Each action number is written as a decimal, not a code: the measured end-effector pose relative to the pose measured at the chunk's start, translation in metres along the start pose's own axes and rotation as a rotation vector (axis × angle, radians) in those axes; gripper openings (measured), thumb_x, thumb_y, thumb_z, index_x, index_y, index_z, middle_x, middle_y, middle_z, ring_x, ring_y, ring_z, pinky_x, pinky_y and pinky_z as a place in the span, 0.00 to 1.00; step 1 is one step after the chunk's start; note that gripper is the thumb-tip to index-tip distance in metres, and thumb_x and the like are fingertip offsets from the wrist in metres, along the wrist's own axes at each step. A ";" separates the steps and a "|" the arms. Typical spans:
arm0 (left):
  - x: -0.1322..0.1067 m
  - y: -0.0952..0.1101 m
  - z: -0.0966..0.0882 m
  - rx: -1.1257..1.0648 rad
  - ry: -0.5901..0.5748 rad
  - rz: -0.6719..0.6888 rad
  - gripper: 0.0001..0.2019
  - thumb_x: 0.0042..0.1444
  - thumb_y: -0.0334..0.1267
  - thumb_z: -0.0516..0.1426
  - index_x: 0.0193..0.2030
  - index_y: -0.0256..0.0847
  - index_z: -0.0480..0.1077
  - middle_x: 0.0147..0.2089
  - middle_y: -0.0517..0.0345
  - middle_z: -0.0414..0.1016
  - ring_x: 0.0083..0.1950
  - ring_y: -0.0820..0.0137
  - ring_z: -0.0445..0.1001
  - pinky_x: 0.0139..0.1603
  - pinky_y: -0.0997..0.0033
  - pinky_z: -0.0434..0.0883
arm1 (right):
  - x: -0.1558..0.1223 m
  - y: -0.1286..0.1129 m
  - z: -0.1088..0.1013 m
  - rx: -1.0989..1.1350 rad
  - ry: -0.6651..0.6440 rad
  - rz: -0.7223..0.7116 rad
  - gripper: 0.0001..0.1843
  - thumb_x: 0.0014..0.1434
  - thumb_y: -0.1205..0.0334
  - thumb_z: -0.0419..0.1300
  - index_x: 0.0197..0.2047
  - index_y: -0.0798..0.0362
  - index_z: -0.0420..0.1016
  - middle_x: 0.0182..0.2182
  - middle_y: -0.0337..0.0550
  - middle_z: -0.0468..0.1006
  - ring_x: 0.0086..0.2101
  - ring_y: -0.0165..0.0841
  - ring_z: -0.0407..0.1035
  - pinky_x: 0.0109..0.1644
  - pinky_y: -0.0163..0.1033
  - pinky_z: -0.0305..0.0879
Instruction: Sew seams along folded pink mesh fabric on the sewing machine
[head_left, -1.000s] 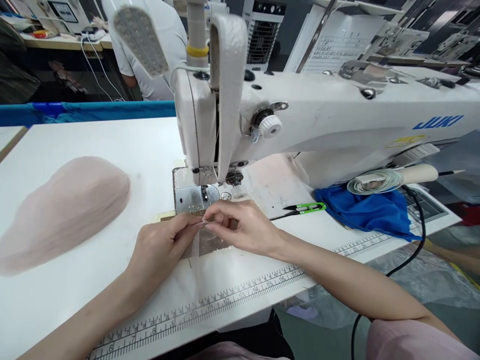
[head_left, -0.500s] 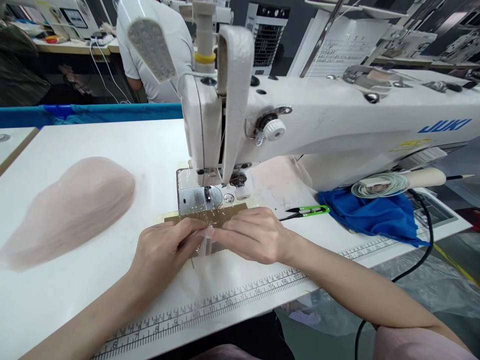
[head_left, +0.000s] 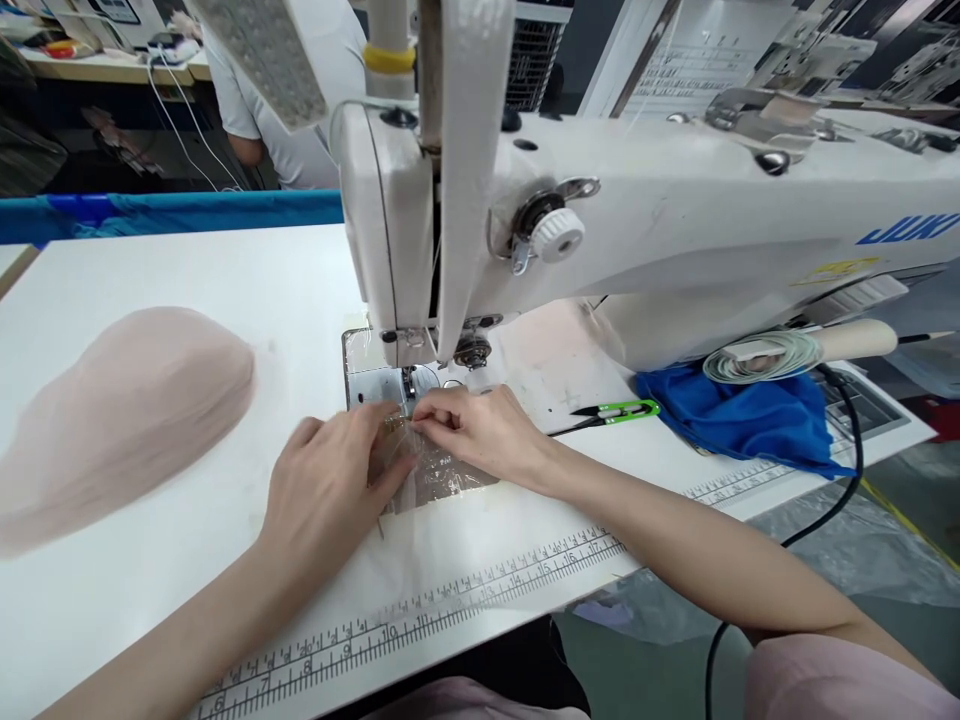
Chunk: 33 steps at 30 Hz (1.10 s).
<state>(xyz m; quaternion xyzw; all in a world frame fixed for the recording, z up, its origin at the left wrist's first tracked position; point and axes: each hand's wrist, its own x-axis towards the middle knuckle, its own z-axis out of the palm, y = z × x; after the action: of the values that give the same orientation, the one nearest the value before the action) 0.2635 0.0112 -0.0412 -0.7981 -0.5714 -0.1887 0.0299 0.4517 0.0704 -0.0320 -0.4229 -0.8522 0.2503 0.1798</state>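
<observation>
Two hands: your left hand (head_left: 322, 480), thumb parted, touches sheer cloth (head_left: 393, 447); your right hand (head_left: 484, 430) pinches it.
Cloth: 6 o'clock of the foot (head_left: 409, 382).
Skew risk: slack beneath your left hand.

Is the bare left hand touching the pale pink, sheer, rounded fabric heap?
Apart: the head view shows white tabletop between the left hand and the fabric heap.

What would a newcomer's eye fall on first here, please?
Probably the bulky white sewing machine with blue lettering, stretching across the upper right. The bare left hand and bare right hand sit close together near its metal presser foot. A rounded, pale pink cloth piece lies at the left.
</observation>
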 end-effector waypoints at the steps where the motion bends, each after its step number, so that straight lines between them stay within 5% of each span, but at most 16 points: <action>1: 0.000 0.000 0.000 0.044 0.067 0.086 0.12 0.64 0.42 0.55 0.50 0.40 0.71 0.36 0.56 0.78 0.35 0.64 0.74 0.38 0.62 0.65 | 0.001 0.001 0.000 -0.013 0.000 0.014 0.08 0.64 0.66 0.58 0.37 0.53 0.79 0.21 0.32 0.74 0.22 0.23 0.64 0.28 0.32 0.50; 5: -0.004 0.005 -0.001 0.169 0.223 0.309 0.07 0.64 0.33 0.57 0.47 0.41 0.74 0.45 0.56 0.81 0.47 0.60 0.74 0.47 0.57 0.61 | 0.005 0.005 0.001 -0.115 0.013 -0.002 0.11 0.67 0.63 0.55 0.41 0.53 0.80 0.26 0.37 0.77 0.26 0.25 0.66 0.30 0.33 0.52; 12: -0.005 0.004 -0.001 0.154 0.134 0.347 0.13 0.68 0.31 0.51 0.55 0.41 0.72 0.54 0.59 0.80 0.55 0.59 0.74 0.48 0.55 0.59 | -0.008 0.010 0.001 -0.665 0.101 -0.209 0.19 0.63 0.75 0.47 0.42 0.53 0.79 0.34 0.41 0.81 0.21 0.24 0.58 0.24 0.36 0.41; 21: 0.001 0.001 0.005 0.111 0.091 0.283 0.21 0.70 0.34 0.48 0.68 0.48 0.56 0.58 0.59 0.77 0.60 0.59 0.72 0.51 0.53 0.60 | -0.013 0.006 0.002 -0.684 0.088 -0.184 0.20 0.71 0.60 0.47 0.49 0.54 0.79 0.45 0.44 0.80 0.26 0.27 0.63 0.25 0.39 0.42; 26: 0.002 0.003 0.005 0.175 0.100 0.289 0.18 0.69 0.39 0.51 0.64 0.43 0.62 0.57 0.54 0.78 0.60 0.56 0.72 0.53 0.51 0.60 | -0.010 0.008 0.001 -0.679 0.056 -0.155 0.20 0.71 0.61 0.46 0.50 0.53 0.80 0.46 0.45 0.80 0.31 0.30 0.67 0.26 0.40 0.44; 33: 0.004 0.000 0.006 0.126 0.054 0.261 0.17 0.68 0.38 0.51 0.63 0.47 0.65 0.57 0.52 0.77 0.62 0.55 0.71 0.53 0.48 0.60 | -0.008 0.011 0.001 -0.639 0.026 -0.146 0.20 0.71 0.62 0.46 0.48 0.53 0.80 0.45 0.46 0.80 0.34 0.32 0.68 0.27 0.41 0.46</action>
<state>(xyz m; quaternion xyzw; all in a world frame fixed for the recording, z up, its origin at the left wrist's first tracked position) 0.2659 0.0165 -0.0450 -0.8569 -0.4723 -0.1682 0.1196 0.4622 0.0691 -0.0400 -0.3991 -0.9132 -0.0487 0.0664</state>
